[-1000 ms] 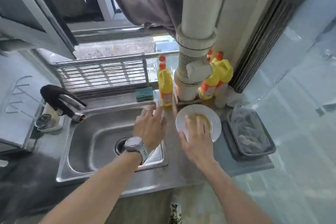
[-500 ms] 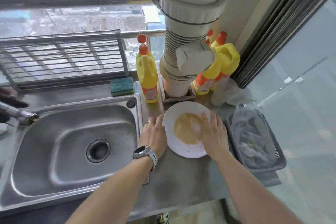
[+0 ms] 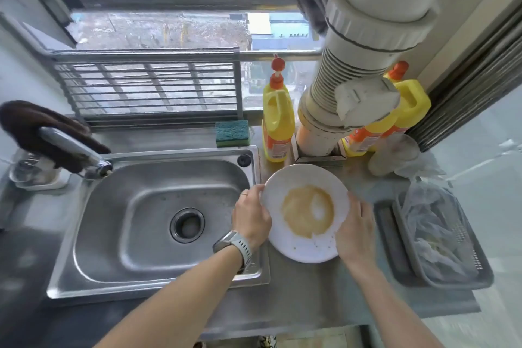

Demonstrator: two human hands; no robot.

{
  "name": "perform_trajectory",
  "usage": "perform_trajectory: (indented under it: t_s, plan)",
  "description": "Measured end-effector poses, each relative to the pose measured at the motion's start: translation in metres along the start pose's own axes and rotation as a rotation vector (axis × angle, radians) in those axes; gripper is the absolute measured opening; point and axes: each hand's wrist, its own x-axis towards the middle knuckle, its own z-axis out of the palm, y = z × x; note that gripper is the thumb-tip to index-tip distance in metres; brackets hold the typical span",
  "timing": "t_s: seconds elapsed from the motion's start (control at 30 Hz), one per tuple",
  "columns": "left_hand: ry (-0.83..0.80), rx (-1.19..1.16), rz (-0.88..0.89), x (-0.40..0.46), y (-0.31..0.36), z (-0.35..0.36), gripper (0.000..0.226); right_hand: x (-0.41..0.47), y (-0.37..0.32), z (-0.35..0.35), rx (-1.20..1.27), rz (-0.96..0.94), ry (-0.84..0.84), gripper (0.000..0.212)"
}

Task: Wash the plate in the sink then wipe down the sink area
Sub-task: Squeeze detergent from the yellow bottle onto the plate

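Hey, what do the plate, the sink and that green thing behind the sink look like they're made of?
Plate: probably glazed ceramic, possibly melamine; white and glossy under a brown stain.
Sink: stainless steel, brushed grey with soft reflections.
Green thing: a sponge, apparently synthetic foam with a rough teal scouring layer on top.

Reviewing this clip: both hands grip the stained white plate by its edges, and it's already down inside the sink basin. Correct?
Not quite. The head view shows the left hand and right hand gripping the stained plate by its edges, but it is over the counter right of the sink, not inside the basin.
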Motion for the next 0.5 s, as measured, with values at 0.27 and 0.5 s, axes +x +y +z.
perform_trajectory:
  t_s: [0.27,0.5]
  plan:
    - [0.194,-0.02,-0.052,0.004,-0.087,-0.109,0.045,-0.051,-0.117,0.043,0.136,-0.101,-0.08,0.064]
    - [0.226,0.052,-0.134,0.029,-0.173,-0.15,0.047,-0.051,-0.176,0.128,-0.045,-0.131,-0.251,0.072]
